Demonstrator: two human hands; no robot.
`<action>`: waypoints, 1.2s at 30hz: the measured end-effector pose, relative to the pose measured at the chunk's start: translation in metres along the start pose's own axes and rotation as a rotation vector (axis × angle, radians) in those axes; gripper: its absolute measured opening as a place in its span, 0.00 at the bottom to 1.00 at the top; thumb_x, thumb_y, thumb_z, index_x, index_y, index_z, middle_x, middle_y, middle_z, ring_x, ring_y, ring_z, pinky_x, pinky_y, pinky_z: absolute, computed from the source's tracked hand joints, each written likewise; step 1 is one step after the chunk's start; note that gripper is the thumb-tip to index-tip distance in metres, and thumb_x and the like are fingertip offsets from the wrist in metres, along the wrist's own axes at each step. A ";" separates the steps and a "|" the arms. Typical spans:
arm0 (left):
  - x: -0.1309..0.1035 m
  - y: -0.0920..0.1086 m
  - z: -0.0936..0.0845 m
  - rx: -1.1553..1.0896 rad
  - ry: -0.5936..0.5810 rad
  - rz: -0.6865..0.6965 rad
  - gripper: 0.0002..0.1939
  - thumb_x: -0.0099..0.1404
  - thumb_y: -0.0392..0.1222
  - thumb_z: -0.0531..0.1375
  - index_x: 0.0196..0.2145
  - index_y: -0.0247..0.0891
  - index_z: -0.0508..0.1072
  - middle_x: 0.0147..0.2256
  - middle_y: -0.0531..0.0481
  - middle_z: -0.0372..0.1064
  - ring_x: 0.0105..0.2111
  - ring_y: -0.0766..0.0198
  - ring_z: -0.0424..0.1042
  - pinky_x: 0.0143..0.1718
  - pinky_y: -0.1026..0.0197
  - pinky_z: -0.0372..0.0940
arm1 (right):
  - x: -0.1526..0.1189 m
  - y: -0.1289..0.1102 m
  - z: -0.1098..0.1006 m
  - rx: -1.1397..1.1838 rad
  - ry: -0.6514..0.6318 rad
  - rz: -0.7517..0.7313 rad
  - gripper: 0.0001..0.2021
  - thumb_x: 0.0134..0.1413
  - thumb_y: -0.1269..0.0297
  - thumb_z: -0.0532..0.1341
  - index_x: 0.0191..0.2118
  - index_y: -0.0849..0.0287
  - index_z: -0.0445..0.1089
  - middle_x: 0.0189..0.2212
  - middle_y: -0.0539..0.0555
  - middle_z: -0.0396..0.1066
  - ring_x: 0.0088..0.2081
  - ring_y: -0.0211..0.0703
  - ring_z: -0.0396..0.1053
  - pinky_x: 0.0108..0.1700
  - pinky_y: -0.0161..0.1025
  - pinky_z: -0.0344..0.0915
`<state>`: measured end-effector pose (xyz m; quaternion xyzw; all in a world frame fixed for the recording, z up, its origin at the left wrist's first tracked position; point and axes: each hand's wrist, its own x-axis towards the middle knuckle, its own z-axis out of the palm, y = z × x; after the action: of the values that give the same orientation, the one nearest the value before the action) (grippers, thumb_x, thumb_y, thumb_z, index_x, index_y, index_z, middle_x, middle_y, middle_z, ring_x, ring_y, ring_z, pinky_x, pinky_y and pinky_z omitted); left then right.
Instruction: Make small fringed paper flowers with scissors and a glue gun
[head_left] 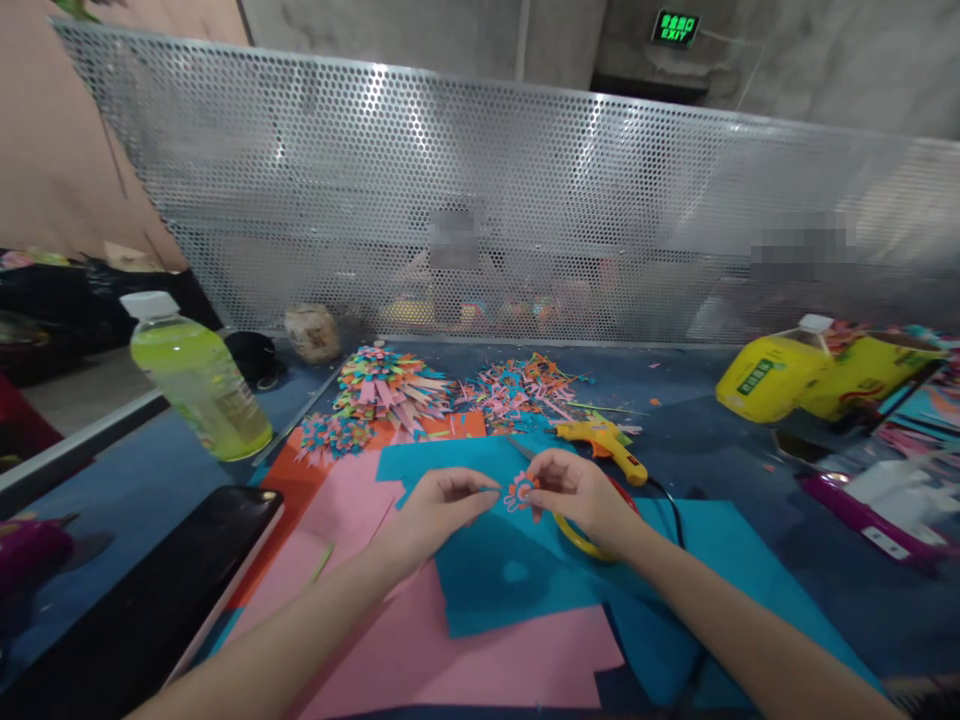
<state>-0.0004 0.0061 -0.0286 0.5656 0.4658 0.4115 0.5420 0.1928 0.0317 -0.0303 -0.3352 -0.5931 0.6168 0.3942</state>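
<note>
Over the blue paper, my right hand pinches a small paper flower with pink, orange and blue parts. Just left of the flower, my left hand has its thumb and fingertips pressed together; what they hold, if anything, is too small to tell. Scissors with yellow and red handles lie partly under my right hand. Pink paper is beneath my forearms. Behind my right hand rests a yellow glue gun with a black cable.
Bundles of fringed paper strips and loose scraps lie at the back, before a perforated metal screen. A green drink bottle and black case are left. A yellow bottle and purple tool are right.
</note>
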 end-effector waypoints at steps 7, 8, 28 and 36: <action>0.000 0.001 0.001 -0.021 -0.001 0.013 0.11 0.49 0.46 0.63 0.27 0.35 0.75 0.19 0.54 0.64 0.19 0.72 0.57 0.20 0.68 0.51 | 0.000 -0.002 0.003 0.022 0.005 0.015 0.15 0.36 0.65 0.68 0.29 0.60 0.62 0.27 0.51 0.72 0.23 0.33 0.67 0.23 0.32 0.66; -0.001 0.002 0.001 -0.022 0.001 0.020 0.10 0.49 0.45 0.63 0.26 0.35 0.75 0.18 0.55 0.64 0.19 0.72 0.57 0.20 0.68 0.51 | -0.001 -0.002 0.003 0.021 0.007 0.015 0.15 0.36 0.65 0.68 0.29 0.60 0.62 0.27 0.51 0.71 0.23 0.34 0.67 0.22 0.31 0.65; -0.001 0.006 0.004 0.007 0.021 0.067 0.09 0.47 0.44 0.63 0.25 0.34 0.75 0.22 0.52 0.69 0.19 0.72 0.59 0.19 0.68 0.53 | -0.003 -0.003 0.004 -0.064 0.007 -0.018 0.15 0.38 0.62 0.67 0.29 0.61 0.61 0.24 0.49 0.69 0.20 0.31 0.65 0.18 0.29 0.62; 0.000 0.005 0.003 0.021 0.005 0.086 0.07 0.49 0.42 0.63 0.25 0.35 0.75 0.22 0.52 0.68 0.21 0.71 0.60 0.21 0.68 0.53 | -0.004 -0.006 0.005 -0.090 0.013 -0.011 0.15 0.38 0.62 0.67 0.29 0.60 0.60 0.24 0.49 0.69 0.20 0.32 0.65 0.18 0.29 0.62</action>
<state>0.0031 0.0053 -0.0240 0.5897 0.4466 0.4308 0.5169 0.1912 0.0254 -0.0244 -0.3532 -0.6195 0.5853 0.3858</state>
